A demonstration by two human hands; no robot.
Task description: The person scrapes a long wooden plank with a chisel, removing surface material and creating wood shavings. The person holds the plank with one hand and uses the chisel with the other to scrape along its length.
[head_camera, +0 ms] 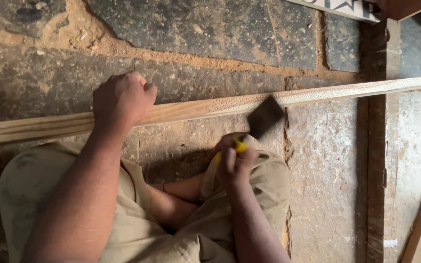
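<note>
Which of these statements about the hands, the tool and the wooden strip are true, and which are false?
1. The left hand rests closed on the long wooden strip. True.
2. The right hand grips a tool with a yellow handle. True.
3. The tool's dark head lies flat on the floor, far from the strip. False: it is raised against the strip's near edge.
4. The person stands upright. False: they sit on the stone floor, legs folded.

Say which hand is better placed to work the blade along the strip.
Probably the right hand: it grips the yellow-handled scraper, whose blade meets the wooden strip. The left hand presses the strip down.
</note>
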